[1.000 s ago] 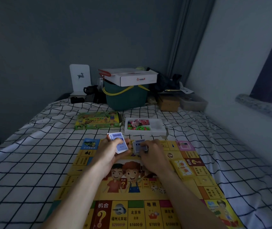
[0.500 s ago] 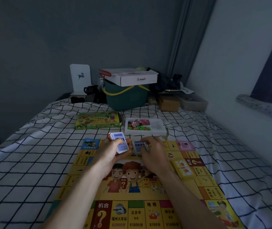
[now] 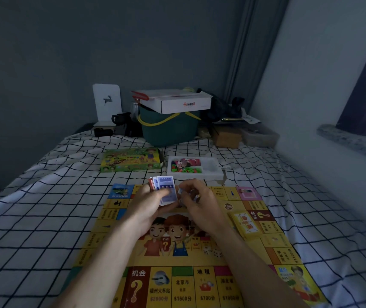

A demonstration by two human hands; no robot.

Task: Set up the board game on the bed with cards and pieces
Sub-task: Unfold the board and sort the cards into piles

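Observation:
A yellow game board (image 3: 177, 261) lies flat on the checked bed sheet. Above its far half my left hand (image 3: 148, 205) grips a fanned stack of blue-backed cards (image 3: 165, 190), thumb across the top card. My right hand (image 3: 199, 203) is right beside it, fingers curled round a few more cards that are blurred and mostly hidden. A yellow card stack (image 3: 245, 223) rests on the board's right side. Beyond the board stand the white tray of coloured pieces (image 3: 213, 167) and the green game box (image 3: 132, 160).
At the head of the bed stand a dark green bucket (image 3: 168, 127) with a white carton on top, a white deer stand (image 3: 106, 103), dark items, a brown box (image 3: 227, 136) and a clear container. A wall and window ledge run along the right.
My right hand has drawn closer to the left hand's stack and its cards now blur. The left hand's stack sits slightly higher. Board, tray and box have not moved.

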